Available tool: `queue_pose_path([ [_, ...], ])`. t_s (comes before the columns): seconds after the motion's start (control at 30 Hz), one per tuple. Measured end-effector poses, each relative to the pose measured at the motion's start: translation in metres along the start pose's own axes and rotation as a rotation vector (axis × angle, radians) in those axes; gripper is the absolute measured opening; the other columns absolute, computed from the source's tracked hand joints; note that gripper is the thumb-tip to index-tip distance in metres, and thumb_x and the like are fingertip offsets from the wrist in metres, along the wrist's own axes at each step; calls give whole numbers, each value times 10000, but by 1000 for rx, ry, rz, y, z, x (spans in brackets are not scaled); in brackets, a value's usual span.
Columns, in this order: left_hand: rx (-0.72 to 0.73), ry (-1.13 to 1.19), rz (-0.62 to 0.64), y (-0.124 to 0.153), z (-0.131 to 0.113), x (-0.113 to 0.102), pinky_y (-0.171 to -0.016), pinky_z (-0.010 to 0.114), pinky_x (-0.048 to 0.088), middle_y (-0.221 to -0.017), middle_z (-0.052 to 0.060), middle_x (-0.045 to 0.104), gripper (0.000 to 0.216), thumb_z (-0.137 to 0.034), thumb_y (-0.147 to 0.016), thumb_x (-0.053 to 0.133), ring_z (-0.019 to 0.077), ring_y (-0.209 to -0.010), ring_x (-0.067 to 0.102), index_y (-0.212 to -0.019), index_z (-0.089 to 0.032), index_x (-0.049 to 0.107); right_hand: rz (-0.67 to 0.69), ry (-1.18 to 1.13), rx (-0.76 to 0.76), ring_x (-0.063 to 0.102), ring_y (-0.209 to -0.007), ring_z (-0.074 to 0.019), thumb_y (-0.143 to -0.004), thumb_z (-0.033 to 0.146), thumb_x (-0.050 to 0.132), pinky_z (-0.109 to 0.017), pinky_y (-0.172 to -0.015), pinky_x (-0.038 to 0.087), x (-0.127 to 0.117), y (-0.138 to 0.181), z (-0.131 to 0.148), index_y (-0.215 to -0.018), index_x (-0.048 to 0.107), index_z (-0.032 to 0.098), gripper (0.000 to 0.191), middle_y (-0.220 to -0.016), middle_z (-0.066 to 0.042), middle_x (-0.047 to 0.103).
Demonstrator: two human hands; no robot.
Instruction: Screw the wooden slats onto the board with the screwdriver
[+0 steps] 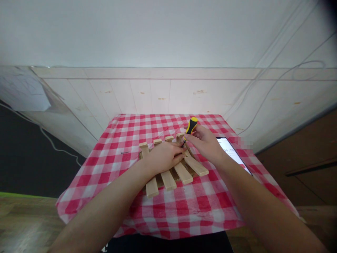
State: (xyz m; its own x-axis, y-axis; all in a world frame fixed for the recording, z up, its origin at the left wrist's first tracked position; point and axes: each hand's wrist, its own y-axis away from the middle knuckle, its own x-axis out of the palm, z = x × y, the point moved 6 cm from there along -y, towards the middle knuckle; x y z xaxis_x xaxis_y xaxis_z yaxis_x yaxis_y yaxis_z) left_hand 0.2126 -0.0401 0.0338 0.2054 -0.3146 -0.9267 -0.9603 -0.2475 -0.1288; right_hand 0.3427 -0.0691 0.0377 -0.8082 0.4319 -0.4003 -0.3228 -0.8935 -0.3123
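Several pale wooden slats (181, 173) lie side by side in a slight fan on a brownish base, mostly hidden beneath them. My left hand (160, 157) rests across the slats, its fingers stretched out toward the rightmost one. A yellow and black screwdriver (191, 126) is gripped by its handle in my right hand (204, 140). It stands tilted, with its tip pointing down beside my left fingertips on the right-hand slat. Whether a screw sits under the tip is too small to tell. A small dark hole shows in that slat.
A red and white checked cloth (105, 168) covers the table. A lit phone (231, 151) lies right of my right hand. One thin dark piece (125, 152) lies left of the slats. The white wall (158, 95) stands behind, with a loose cable (263, 102) at right.
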Motion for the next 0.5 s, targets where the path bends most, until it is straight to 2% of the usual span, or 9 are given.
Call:
queue_pose_path([
  [0.1,-12,-7,3,0,0,0,-859,311,515,-1104,64,703,235,-249,-955,500,193,-962,670,-1059,-183,700,20,-18,-8,635,-801,-200,-813,292,562,-360,-710,471,0,-1,0,-952,642,226,173,-922,-32,698],
  [0.2,-2,-22,3,0,1,0,-838,307,514,-1089,65,705,247,-265,-960,490,194,-952,670,-1066,-180,697,-1,52,-7,623,-773,-195,-813,332,581,-362,-688,462,-1,0,1,-994,622,221,216,-936,-44,687],
  [0.27,12,-20,-5,0,1,1,-842,310,513,-1089,66,704,255,-269,-960,489,199,-960,668,-1084,-178,692,-25,76,-3,597,-737,-187,-799,384,611,-359,-665,452,-1,1,3,-954,591,221,225,-895,-39,663],
  [0.4,9,0,-18,1,2,1,-873,312,509,-1039,63,712,232,-267,-953,504,193,-949,668,-1034,-189,707,-82,66,14,556,-733,-177,-753,427,668,-359,-676,452,-2,3,3,-882,536,229,271,-850,-20,612],
  [0.5,3,13,-19,1,2,0,-874,308,511,-1008,60,715,218,-270,-948,516,187,-936,669,-1008,-193,711,-59,19,19,570,-757,-179,-760,419,666,-358,-684,461,1,3,2,-948,534,227,299,-893,-26,623],
])
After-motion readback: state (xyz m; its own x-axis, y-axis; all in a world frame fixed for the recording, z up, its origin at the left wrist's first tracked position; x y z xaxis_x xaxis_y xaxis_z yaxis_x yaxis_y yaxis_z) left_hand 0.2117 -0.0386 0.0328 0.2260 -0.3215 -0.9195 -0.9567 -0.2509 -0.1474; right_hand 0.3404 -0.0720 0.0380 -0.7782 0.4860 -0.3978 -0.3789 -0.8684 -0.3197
